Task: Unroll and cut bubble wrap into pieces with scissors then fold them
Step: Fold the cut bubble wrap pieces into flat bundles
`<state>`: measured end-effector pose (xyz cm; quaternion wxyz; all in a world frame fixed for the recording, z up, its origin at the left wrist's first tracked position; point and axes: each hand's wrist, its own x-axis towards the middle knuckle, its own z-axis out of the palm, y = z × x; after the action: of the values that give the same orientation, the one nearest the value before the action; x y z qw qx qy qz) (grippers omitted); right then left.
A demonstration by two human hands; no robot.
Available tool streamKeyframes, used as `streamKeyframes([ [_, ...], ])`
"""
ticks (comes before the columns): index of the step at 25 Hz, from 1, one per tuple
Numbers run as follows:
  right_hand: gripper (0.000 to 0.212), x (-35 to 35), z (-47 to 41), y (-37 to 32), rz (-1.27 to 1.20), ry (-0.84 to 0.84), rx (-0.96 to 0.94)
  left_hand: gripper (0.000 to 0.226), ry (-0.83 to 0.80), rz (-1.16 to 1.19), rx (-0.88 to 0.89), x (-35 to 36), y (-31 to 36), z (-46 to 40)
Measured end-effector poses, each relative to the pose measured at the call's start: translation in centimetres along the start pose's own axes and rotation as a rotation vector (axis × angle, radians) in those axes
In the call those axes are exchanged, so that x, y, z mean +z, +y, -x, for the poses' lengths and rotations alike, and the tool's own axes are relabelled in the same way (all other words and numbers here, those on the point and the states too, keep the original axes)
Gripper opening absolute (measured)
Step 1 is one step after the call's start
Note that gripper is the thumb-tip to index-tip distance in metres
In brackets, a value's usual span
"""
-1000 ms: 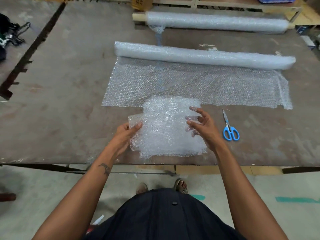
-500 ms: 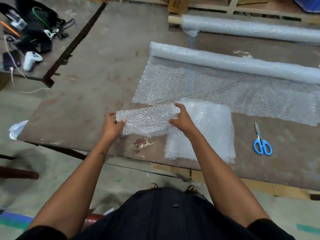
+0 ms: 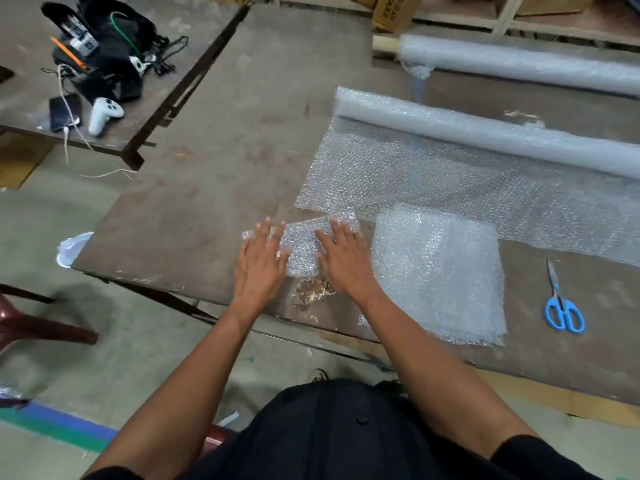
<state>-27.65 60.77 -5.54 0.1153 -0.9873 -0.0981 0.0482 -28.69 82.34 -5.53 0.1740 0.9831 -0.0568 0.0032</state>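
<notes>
Folding step: left hand (image 3: 262,263) and right hand (image 3: 341,259), fingers spread, press piece (image 3: 300,249) flat; scissors (image 3: 562,303) at 3 o'clock; next, probably another fold.

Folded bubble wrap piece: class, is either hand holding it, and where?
Neither hand grips it. The left hand and right hand press flat on the folded bubble wrap piece, one on each end.

Person is wearing a black short-sleeved top (image 3: 339,438) with a small dark button; forearms bare, sandal (image 3: 318,375) showing below.
</notes>
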Motion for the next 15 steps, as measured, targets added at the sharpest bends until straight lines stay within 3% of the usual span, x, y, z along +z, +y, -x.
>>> streamKeyframes([
  [3,0.064,1.3,0.1,0.2,0.028,-0.096,0.028,0.071,-0.181,-0.103,-0.007,1.2,-0.8,-0.2],
  [8,0.071,1.7,1.1,1.5,0.063,-0.129,0.037,0.080,-0.239,-0.126,0.015,0.8,-3.7,0.1],
  [11,0.072,1.0,1.8,2.0,-0.006,-0.076,0.068,0.085,-0.173,-0.112,0.008,0.2,-3.5,0.4],
  [15,0.063,-0.7,4.0,4.1,-0.090,0.148,0.073,0.080,-0.005,0.008,0.094,0.1,0.8,-0.1],
])
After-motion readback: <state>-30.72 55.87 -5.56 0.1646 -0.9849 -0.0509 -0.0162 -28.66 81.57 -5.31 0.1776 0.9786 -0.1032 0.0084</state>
